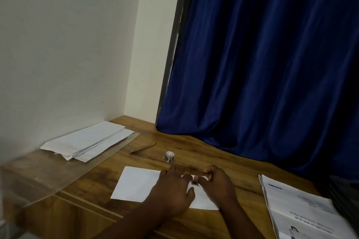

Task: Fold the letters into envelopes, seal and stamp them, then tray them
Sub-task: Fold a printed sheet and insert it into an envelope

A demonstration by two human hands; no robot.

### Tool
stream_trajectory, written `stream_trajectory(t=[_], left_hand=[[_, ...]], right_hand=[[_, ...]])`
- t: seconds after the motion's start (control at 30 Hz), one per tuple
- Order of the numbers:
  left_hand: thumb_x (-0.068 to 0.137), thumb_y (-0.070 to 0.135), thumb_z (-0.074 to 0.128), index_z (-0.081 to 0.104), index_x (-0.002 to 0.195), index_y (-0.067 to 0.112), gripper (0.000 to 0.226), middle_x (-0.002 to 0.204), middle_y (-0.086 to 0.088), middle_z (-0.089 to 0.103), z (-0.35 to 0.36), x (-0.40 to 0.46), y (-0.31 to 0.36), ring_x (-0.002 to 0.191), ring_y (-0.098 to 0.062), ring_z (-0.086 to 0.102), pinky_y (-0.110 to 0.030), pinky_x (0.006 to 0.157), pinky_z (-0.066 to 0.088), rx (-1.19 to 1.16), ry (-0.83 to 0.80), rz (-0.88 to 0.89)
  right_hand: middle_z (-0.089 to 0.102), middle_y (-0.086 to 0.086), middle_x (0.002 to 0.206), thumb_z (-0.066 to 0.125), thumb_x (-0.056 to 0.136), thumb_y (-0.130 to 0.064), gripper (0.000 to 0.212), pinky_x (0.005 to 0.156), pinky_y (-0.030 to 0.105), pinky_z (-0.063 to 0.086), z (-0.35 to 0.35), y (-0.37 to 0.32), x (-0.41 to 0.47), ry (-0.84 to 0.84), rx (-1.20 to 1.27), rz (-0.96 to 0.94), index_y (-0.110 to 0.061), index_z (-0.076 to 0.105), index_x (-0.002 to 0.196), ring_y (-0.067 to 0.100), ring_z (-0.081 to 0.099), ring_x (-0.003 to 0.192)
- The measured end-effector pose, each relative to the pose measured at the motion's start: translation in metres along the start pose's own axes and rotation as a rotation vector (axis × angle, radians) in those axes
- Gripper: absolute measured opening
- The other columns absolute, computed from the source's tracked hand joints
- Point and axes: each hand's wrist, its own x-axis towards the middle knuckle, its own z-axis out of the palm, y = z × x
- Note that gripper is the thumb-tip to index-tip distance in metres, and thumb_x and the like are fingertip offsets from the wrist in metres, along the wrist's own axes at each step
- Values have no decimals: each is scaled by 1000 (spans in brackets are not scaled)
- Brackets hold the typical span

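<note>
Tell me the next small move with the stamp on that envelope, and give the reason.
Probably press the stamp flat with a fingertip. It already sits on the white envelope near its far right corner, the left hand lies flat holding the envelope on the table, and the right hand has its fingertips at the stamp. Whether it is fully stuck down cannot be told.

The room is dim. The wall [68, 44] looks brightest. The hands look dark. The picture's edges bend and blur.
</note>
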Motion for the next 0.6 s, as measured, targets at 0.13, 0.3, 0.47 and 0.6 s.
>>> stream_trajectory(t=[0.13, 0.3, 0.47, 0.6], left_hand=[[101, 54, 35, 49, 146, 29, 54, 157, -4, 39, -1, -1, 2, 144, -23, 33, -45, 120, 27, -1, -7, -4], [100, 58, 35, 48, 147, 22, 60, 158, -4, 38, -2, -2, 3, 144, -23, 33, -44, 120, 27, -5, -17, -19], [100, 58, 38, 42, 150, 34, 55, 158, 2, 41, -3, -3, 2, 144, -20, 36, -43, 121, 28, -59, -4, 1], [99, 59, 38, 53, 144, 33, 54, 150, 2, 50, -2, -3, 2, 137, -19, 43, -41, 117, 33, -57, 7, -3]], right_hand=[[68, -9, 90, 78, 81, -47, 24, 69, 24, 49, 3, 2, 2, 18, 4, 3, -36, 64, 97, 6, 64, 84], [68, -10, 86, 68, 90, -36, 5, 82, 36, 58, 5, 7, 4, 39, 13, 15, -33, 64, 91, 9, 66, 85], [60, -14, 90, 83, 70, -59, 46, 61, 17, 37, -3, 3, 0, -37, 52, -29, -34, 64, 103, 2, 57, 80], [62, -12, 92, 83, 76, -48, 40, 64, 17, 40, -3, 6, 3, -45, 34, -42, -33, 66, 109, 3, 58, 80]])
